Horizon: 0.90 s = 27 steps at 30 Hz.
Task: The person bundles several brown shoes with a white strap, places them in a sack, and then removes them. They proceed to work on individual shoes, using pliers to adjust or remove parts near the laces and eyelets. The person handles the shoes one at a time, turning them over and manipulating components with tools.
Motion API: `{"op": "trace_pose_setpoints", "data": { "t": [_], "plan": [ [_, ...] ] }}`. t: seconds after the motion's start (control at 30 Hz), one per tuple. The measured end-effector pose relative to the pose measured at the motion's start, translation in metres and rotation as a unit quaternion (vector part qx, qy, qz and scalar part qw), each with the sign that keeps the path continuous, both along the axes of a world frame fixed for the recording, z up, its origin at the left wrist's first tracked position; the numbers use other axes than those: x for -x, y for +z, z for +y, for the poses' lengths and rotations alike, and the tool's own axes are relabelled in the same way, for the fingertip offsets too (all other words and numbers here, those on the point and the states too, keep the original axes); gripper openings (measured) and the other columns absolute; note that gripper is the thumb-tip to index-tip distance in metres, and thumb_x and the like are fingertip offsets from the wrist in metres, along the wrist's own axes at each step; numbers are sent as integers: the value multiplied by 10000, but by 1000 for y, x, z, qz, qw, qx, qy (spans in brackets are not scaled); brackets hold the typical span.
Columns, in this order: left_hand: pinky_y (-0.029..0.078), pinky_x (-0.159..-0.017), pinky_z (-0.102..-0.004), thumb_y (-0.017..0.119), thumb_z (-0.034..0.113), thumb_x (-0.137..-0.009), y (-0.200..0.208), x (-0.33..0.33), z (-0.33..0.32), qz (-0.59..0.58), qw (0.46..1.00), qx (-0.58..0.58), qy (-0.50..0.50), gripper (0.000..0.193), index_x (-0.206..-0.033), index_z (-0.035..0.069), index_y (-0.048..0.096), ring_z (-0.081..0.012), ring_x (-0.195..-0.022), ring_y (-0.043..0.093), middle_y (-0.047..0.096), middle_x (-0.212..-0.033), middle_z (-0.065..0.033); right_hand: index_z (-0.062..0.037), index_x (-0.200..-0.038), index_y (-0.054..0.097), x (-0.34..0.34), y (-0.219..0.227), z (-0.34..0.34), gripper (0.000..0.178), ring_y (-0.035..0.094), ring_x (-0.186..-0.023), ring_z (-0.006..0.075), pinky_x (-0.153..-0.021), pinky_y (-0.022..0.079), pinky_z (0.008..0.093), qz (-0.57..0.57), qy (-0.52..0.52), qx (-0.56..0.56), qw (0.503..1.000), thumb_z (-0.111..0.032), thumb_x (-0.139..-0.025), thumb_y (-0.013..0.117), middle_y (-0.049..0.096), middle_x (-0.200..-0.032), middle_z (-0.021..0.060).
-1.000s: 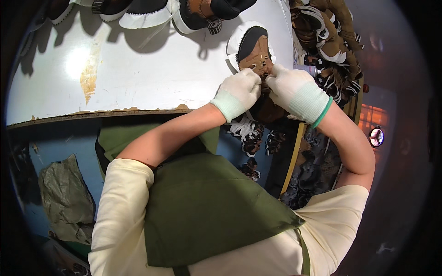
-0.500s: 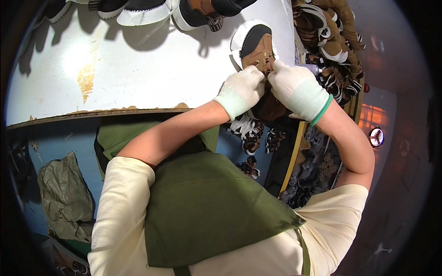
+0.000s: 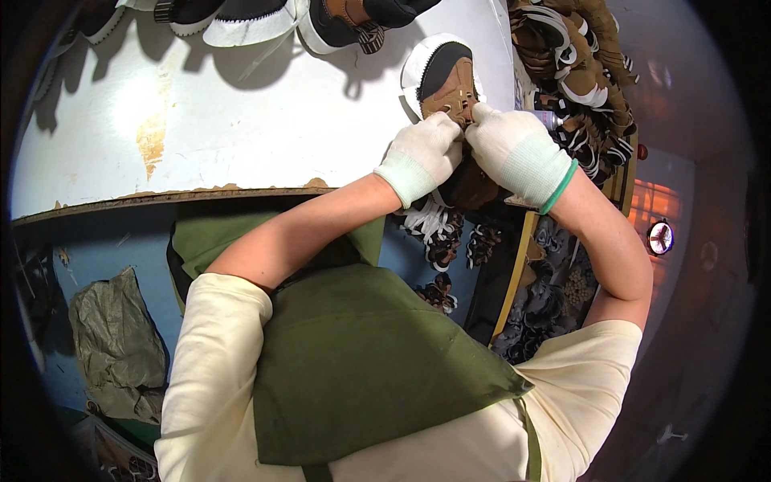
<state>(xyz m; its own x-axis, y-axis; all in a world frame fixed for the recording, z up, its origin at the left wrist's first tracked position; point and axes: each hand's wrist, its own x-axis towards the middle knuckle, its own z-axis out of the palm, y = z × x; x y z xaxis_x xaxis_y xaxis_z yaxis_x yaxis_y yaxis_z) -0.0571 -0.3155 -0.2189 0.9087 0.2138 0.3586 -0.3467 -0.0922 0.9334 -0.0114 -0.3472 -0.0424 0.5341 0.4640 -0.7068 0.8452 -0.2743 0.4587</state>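
A shoe upper [image 3: 450,92] in brown and black, with a white flared margin round its toe, lies at the right end of the white table, toe pointing away from me. Both my hands wear white knit gloves with pale green cuffs. My left hand [image 3: 427,153] is closed at the left side of the upper's lacing area. Across from it, my right hand [image 3: 514,149] pinches at the right side, its cuff edged in darker green. The fingertips nearly meet over the throat of the upper. Whether a lace is between them is hidden, as is the heel part below.
More shoe uppers [image 3: 253,22] stand in a row along the far edge of the white table [image 3: 265,136]. At the right, brown and white uppers [image 3: 586,64] are heaped beside a spray can [image 3: 546,120]. Bundled white laces [image 3: 434,222] hang below the table edge.
Both hands stay at the lacing area of the shoe upper, with only a very slight shift. The upper lies as before.
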Motion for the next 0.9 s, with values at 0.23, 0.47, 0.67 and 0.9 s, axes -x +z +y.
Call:
{"op": "trace_pose_setpoints", "data": {
  "t": [0.23,0.47,0.67,0.9],
  "plan": [
    [501,-710,-345,597,108,-835,12,11,16,44,990,132,18,104,-853,14,637,-258,-763,625,630,-866,-116,-71,-840,694,-4,9,-11,93,668,-732,283,-664,552,375,3,52,-131,990,-122,-805,625,626,-859,106],
    [473,-598,-282,640,146,-866,1,65,53,-44,945,210,-246,180,-764,-1,621,-138,-604,555,609,-745,-76,-23,-1078,664,-19,62,-21,289,631,-755,150,-687,510,266,-27,-67,-449,891,-193,-848,709,640,-846,66],
    [503,-776,-371,689,176,-799,-1,86,50,-106,956,-31,-273,211,-649,37,637,-298,-853,619,680,-934,-82,-26,-1131,573,18,65,-52,227,410,-552,14,-467,304,166,-49,-277,-675,682,-152,-951,517,527,-741,-28],
    [432,-1003,-346,601,166,-864,13,55,65,262,906,189,-274,671,-1403,-114,316,-268,-1196,529,491,-1330,-247,-74,-761,558,72,3,-108,195,505,-583,100,-529,419,255,-105,-226,-627,738,-91,-765,752,543,-717,3]
  ]
}}
